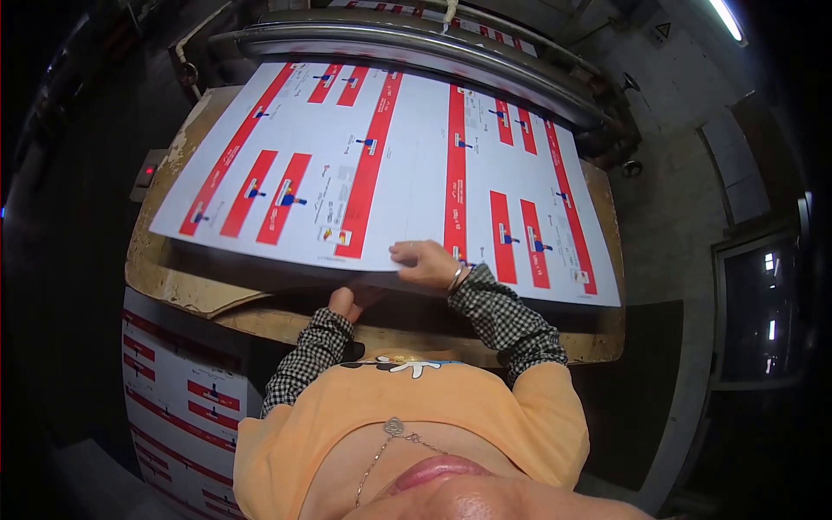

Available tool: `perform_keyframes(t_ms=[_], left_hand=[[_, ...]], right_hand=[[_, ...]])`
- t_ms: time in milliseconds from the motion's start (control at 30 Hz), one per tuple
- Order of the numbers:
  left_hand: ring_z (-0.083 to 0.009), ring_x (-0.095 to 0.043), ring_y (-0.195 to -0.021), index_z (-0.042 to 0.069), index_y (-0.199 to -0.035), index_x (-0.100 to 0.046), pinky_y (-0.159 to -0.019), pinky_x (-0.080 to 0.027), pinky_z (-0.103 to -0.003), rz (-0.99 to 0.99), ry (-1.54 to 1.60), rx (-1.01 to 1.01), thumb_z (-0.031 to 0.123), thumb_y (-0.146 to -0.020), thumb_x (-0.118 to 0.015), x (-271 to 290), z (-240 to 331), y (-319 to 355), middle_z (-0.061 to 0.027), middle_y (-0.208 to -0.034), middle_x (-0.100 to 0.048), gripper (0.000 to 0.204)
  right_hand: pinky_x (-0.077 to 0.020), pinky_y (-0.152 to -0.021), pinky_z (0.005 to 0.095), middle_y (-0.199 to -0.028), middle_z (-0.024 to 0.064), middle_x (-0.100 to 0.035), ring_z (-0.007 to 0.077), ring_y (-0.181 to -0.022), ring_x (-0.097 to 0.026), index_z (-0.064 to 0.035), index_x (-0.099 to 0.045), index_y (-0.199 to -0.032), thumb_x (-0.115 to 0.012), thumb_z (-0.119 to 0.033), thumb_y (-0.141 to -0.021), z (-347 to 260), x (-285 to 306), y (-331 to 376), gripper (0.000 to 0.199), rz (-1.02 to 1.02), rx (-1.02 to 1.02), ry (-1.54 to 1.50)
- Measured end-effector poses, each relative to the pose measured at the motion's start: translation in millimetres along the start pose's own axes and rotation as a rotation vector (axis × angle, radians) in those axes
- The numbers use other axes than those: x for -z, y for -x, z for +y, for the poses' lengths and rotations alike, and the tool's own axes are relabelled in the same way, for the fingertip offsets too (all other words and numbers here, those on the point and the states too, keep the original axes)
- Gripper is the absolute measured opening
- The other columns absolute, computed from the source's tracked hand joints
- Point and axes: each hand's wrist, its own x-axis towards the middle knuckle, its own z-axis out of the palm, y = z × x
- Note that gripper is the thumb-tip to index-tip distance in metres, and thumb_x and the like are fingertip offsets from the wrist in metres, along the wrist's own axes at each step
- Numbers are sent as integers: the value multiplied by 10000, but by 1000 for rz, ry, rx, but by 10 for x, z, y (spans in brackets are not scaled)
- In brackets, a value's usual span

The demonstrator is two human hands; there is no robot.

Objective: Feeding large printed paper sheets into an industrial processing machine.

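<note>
A large white printed sheet (416, 173) with red bands and small blue figures lies on a worn wooden table, its far edge by the metal rollers. My right hand (425, 263) is at the near edge of this sheet, fingers bent over the top and closed on it. Below that edge, my left hand (344, 303) reaches beneath the sheet, close to the table's front. Its fingers are mostly hidden in shadow, so their grip does not show. The near side of the sheet is raised off the table.
A long metal roller (416, 45) of a machine spans the far side. The wooden table (195, 286) has a cut-out front edge. More printed sheets (182, 390) stand low at the left. A small box with a red light (149, 172) sits by the table's left side.
</note>
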Motion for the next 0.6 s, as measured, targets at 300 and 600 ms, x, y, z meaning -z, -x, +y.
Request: perform_keyframes(t_ms=[300, 600], left_hand=[[-310, -506, -1032, -9, -1154, -408, -860, -427, -441, -29, -25, 39, 239, -844, -510, -83, 99, 91, -158, -1115, -505, 410], [-281, -562, -950, 7, -1110, -457, -832, -457, -420, -30, -9, 35, 150, -832, -494, -4, 50, 46, -147, -1012, -574, 315]], right_hand=[[-417, -871, 281, -1070, 177, -559, 231, -1016, -537, 24, -584, -957, -667, -188, -636, 528, -14, -307, 393, -43, -122, 41], [-186, -1009, 511, -1340, 229, -235, 383, -1261, -189, -93, -323, -1281, -717, -442, -553, 195, -447, -139, 897, -130, -52, 638]])
